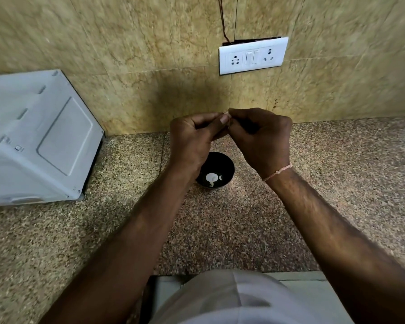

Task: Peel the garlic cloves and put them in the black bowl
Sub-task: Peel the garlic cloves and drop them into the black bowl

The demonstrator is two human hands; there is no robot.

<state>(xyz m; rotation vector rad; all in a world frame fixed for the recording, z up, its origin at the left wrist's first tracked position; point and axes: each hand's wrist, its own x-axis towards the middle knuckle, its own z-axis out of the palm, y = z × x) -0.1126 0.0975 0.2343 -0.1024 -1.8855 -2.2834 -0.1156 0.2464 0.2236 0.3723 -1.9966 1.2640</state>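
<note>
My left hand and my right hand are raised together above the counter, fingertips meeting. Between them they pinch a small pale garlic clove, mostly hidden by the fingers. Below the hands stands the black bowl on the speckled granite counter; my left wrist covers its left side. Inside the bowl lie white garlic pieces.
A white appliance stands on the counter at the left against the wall. A white socket and switch plate is fixed to the tan tiled wall behind. The counter's front edge runs near my body.
</note>
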